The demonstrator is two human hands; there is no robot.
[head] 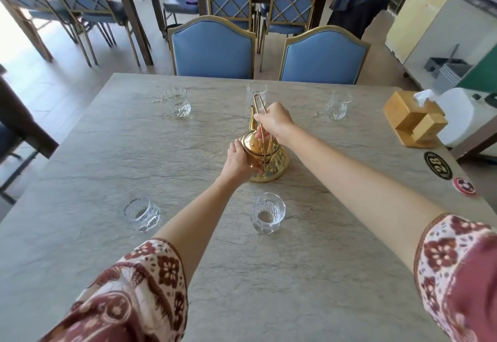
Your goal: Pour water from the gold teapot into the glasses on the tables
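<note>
While the right hand had its fingers curled round the thin wire handle of the gold teapot, the left hand cupped the pot's belly from the left side, fingers bent round it. Both hands therefore held the pot, which stood at the centre of the frame with its base on the grey stone-patterned surface. Its handle leaned toward the top of the frame, and its spout pointed the same way.

That line mattered most: the spout aimed almost straight at the far middle glass, just beyond the handle's tip, so this looked the easiest one to fill with a forward tilt. The near middle glass and near left glass lay behind the pot, toward the bottom of the frame, and would call for turning it round. The far left glass and far right glass stood well apart to either side. Whether any held water could not be told.
</note>
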